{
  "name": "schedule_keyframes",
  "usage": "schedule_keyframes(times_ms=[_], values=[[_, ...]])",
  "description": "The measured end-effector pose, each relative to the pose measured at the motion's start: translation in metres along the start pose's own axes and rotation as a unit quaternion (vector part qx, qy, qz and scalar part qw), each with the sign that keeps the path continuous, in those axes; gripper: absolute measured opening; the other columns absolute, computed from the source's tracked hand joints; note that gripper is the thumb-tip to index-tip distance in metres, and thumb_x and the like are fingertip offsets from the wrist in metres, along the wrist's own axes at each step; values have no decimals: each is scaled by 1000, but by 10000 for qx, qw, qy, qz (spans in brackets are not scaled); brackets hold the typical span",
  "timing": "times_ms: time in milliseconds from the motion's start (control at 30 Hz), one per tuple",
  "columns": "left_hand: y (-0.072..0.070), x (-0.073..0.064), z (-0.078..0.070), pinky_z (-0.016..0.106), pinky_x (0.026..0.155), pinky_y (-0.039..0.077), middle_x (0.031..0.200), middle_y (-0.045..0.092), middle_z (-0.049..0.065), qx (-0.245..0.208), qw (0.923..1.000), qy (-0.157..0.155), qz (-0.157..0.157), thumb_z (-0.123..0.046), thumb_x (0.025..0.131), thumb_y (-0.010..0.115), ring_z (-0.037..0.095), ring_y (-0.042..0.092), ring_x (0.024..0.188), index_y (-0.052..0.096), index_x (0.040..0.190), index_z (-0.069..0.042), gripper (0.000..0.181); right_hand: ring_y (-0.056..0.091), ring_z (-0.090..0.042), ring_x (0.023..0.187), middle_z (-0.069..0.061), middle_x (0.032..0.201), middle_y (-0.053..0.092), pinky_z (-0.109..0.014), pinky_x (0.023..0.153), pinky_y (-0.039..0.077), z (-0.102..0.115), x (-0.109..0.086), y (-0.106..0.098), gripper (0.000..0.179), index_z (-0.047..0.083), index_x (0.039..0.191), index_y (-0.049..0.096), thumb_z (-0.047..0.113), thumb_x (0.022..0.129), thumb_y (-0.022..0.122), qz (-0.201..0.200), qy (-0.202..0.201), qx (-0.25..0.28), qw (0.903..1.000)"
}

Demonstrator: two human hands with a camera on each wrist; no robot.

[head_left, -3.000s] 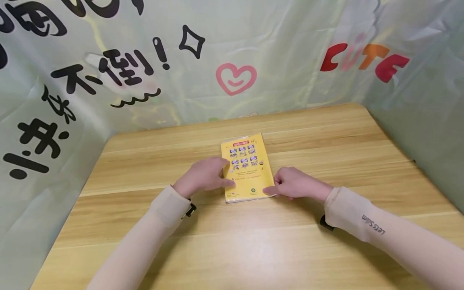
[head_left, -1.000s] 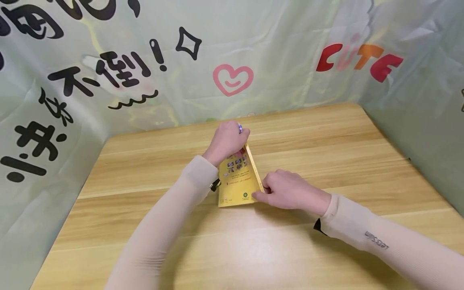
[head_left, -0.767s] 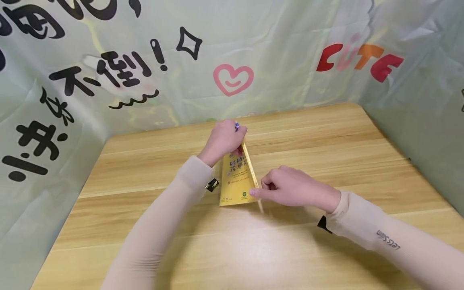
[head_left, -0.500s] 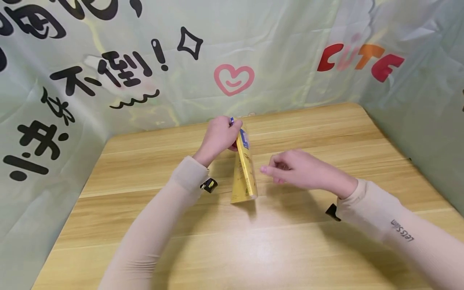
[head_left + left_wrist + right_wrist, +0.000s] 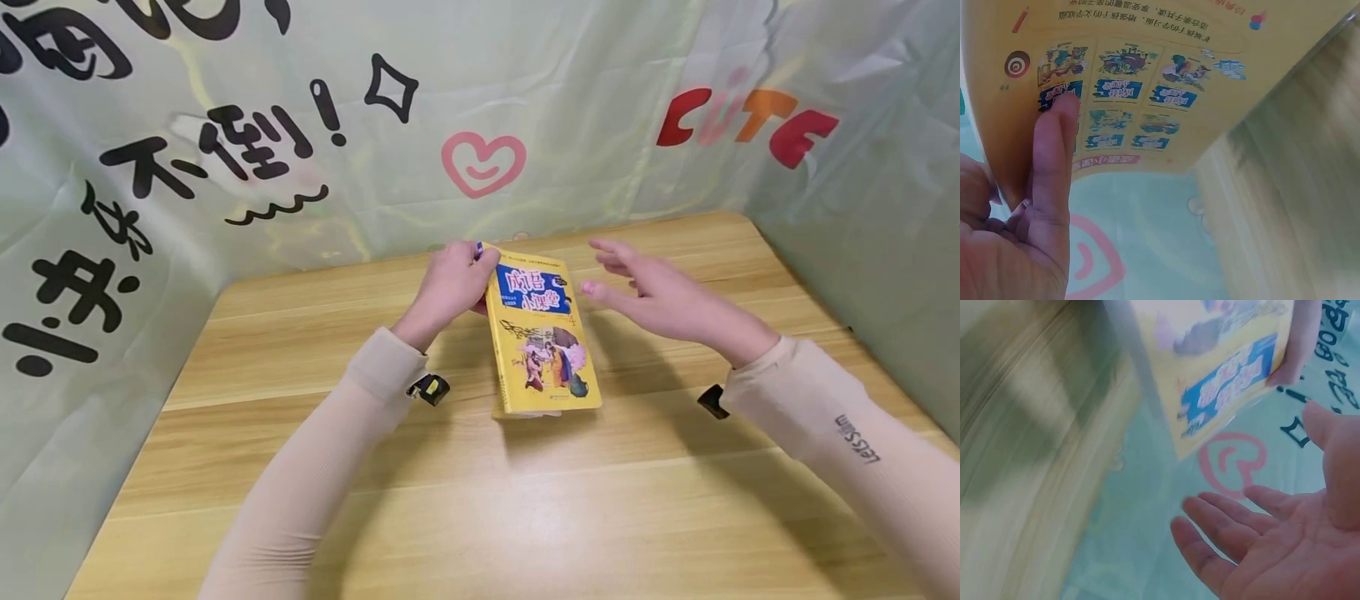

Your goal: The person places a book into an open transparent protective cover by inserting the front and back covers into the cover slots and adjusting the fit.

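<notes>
A thin yellow book (image 5: 543, 333) is tilted up over the table, its front cover with a blue title panel facing me. My left hand (image 5: 453, 283) pinches its top left corner by the spine, thumb on one side and fingers on the other. In the left wrist view the fingers lie against the yellow back cover (image 5: 1122, 94), which shows rows of small pictures. My right hand (image 5: 660, 296) hovers to the right of the book, fingers spread, holding nothing. The right wrist view shows that palm (image 5: 1297, 550) apart from the book's corner.
The wooden table (image 5: 465, 517) stretches out under both arms. Behind it hangs a pale cloth (image 5: 585, 167) with black lettering, a pink heart and the word CUTE. More of the cloth closes off the left and right sides.
The book has been turned over from its back cover to its front by my left hand at the top. My right hand has let go of the lower right corner and moved up and right, opening.
</notes>
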State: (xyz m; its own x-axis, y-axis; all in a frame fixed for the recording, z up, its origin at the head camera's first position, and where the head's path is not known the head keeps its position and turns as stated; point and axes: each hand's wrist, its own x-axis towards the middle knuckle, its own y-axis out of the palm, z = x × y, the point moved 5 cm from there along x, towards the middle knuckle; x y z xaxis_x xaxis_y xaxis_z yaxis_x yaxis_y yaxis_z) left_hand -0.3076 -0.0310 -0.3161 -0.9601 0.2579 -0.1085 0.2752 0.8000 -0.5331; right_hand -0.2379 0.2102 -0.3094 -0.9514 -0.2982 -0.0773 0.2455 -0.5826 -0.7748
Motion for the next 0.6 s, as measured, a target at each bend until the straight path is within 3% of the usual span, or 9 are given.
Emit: schedule_keyframes(times_ms=[200, 333, 400, 533, 600], values=[[4, -3, 5, 35, 67, 67, 103, 80, 16, -697, 9971, 77, 308, -31, 115, 43, 24, 81, 79, 68, 123, -1, 40, 27, -45, 164, -20, 178, 25, -73, 124, 31, -13, 6, -9, 86, 20, 175, 9, 57, 110, 52, -267, 131, 48, 9995], [9, -4, 15, 30, 64, 64, 100, 79, 13, -1313, 9894, 95, 611, -33, 116, 41, 19, 78, 76, 66, 126, -3, 40, 25, -47, 163, -26, 176, 25, -73, 125, 27, -21, 11, -16, 87, 19, 175, 4, 57, 111, 49, -416, 209, 95, 9989], [13, -2, 23, 26, 62, 61, 93, 75, 10, -1809, 9797, 56, 866, -32, 117, 40, 16, 73, 72, 63, 125, -4, 37, 26, -48, 163, -27, 176, 26, -74, 125, 27, -24, 12, -18, 85, 19, 175, 4, 54, 111, 49, -511, 166, 187, 9984], [14, 2, 43, 25, 63, 59, 90, 74, 7, -2902, 9490, -43, 1228, -31, 118, 37, 15, 71, 70, 60, 131, -8, 35, 29, -47, 162, -26, 175, 28, -75, 125, 27, -26, 13, -23, 80, 22, 175, 7, 47, 113, 50, -818, -45, 520, 9953], [13, 4, 53, 25, 65, 60, 93, 74, 7, -3098, 9421, -115, 1279, -31, 118, 37, 15, 71, 72, 59, 136, -7, 37, 31, -46, 162, -25, 175, 30, -74, 125, 27, -26, 12, -25, 77, 23, 174, 10, 45, 113, 50, -954, -147, 660, 9931]])
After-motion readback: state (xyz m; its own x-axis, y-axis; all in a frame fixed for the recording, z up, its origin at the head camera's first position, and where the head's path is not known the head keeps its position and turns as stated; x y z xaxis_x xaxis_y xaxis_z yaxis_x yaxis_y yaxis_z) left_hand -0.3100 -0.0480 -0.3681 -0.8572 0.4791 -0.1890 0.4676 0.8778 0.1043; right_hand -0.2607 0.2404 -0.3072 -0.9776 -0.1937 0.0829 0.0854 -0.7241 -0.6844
